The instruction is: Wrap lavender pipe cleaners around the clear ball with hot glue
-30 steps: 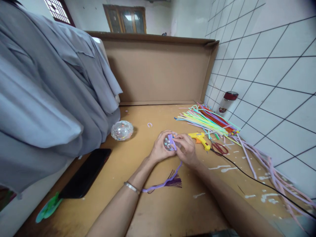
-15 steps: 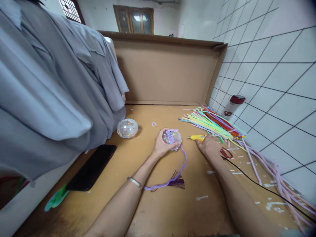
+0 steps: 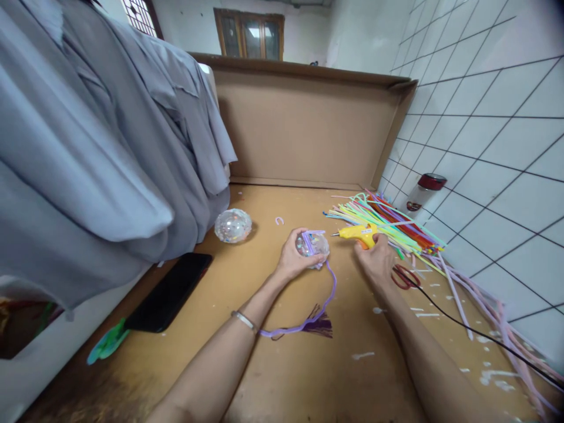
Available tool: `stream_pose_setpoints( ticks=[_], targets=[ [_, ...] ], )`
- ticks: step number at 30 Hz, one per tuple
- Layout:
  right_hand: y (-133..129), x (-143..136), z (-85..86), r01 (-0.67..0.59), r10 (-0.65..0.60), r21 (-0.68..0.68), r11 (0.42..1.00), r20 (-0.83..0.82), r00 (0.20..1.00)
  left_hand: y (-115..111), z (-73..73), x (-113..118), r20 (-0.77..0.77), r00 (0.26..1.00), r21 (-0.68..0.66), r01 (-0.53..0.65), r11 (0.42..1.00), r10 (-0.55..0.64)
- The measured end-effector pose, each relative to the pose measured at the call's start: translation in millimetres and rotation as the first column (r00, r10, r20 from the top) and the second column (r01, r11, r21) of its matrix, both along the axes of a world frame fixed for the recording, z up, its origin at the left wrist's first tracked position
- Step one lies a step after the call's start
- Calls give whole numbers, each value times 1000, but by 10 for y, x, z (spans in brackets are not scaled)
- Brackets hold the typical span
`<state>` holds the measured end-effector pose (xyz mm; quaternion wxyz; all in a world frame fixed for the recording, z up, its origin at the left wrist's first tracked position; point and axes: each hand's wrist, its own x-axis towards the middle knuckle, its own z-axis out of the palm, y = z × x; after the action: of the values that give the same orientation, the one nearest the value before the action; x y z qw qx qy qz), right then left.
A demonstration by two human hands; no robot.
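My left hand point(image 3: 293, 255) is closed around a clear, speckled bowl-like half ball point(image 3: 321, 245) with purple pipe cleaner strips across it. From it a long purple pipe cleaner point(image 3: 333, 288) curls down over the table, past a dark purple tassel point(image 3: 319, 326), to my left wrist. My right hand point(image 3: 376, 258) grips a yellow hot glue gun point(image 3: 356, 232), lifted off the table, its nozzle pointing left at the half ball, a short gap away. A second clear speckled half ball point(image 3: 233, 225) sits apart to the left, near a small pale curved piece point(image 3: 279, 221).
A bundle of coloured pipe cleaners point(image 3: 392, 220) lies at the right beside a red-lidded jar point(image 3: 425, 191). Red-handled scissors point(image 3: 405, 276) and a black cord point(image 3: 458, 320) are by my right arm. A black phone point(image 3: 170, 294) lies left, below hanging grey cloth point(image 3: 132, 147). Cardboard point(image 3: 304, 126) stands behind.
My right hand has raised the glue gun from the table and now holds it upright by its handle. My left hand keeps its hold on the half ball. The view has shifted slightly.
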<state>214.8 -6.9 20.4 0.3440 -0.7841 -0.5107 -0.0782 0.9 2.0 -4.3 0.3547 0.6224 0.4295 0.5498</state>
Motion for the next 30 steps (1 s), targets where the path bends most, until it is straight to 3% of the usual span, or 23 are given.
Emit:
stream_pose_setpoints(
  ticks=[4,7,10,15,30],
  targets=[
    [-35,-110,-9,-136,133,250,958,30,991,-8,-3,21,-12,1000,6,-5,1000,5],
    [-56,-129,-16,-233,216,317,919,88,972,-12,-8,34,-19,1000,21,-3,1000,4],
    [-84,-135,1,-290,260,292,911,139,956,-13,-13,40,-38,999,64,19,998,-17],
    [-138,-161,51,-280,252,213,936,149,956,-39,19,36,-105,994,128,25,991,-11],
    [-191,-186,100,-340,310,213,916,161,937,-49,8,38,-126,992,185,39,982,-16]
  ],
)
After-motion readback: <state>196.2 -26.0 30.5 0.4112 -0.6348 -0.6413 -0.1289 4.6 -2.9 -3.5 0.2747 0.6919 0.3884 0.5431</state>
